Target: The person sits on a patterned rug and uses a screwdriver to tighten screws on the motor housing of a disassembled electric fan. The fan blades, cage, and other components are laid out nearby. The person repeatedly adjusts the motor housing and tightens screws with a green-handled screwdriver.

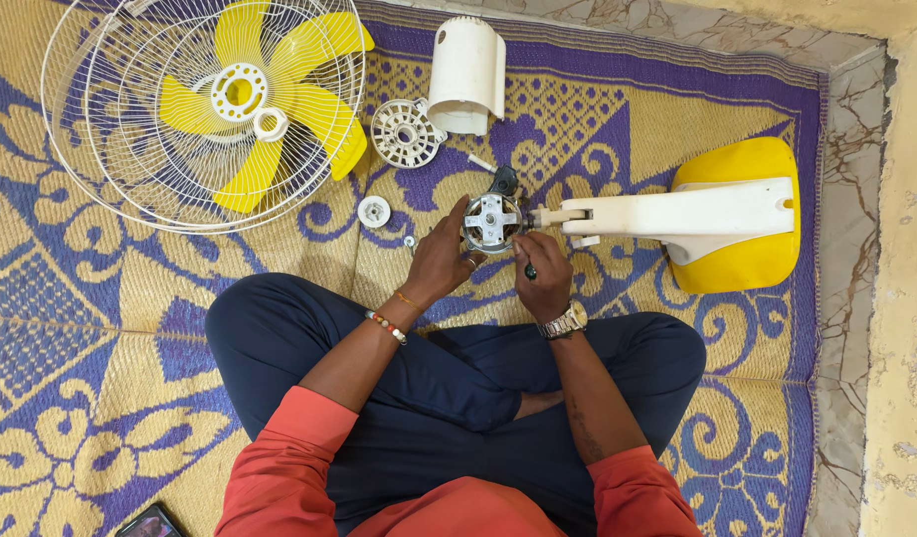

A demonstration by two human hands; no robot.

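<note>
I sit cross-legged on a patterned mat. My left hand (441, 261) grips the side of a round metal fan motor (491, 221) that sits at the end of a white fan neck (677, 214) with a yellow base (742, 264). My right hand (544, 278) holds a dark-handled screwdriver (529, 269) with its tip against the motor's right edge. A black part (504, 180) lies just behind the motor.
A white wire fan guard (91, 149) with yellow blades (279, 99) lies at the far left. A white motor cover (466, 72), a round vented white plate (405, 132) and a small white knob (374, 211) lie on the purple-and-yellow mat (100, 328). A phone (150, 522) lies near the bottom edge. Bare floor and wall are at the right.
</note>
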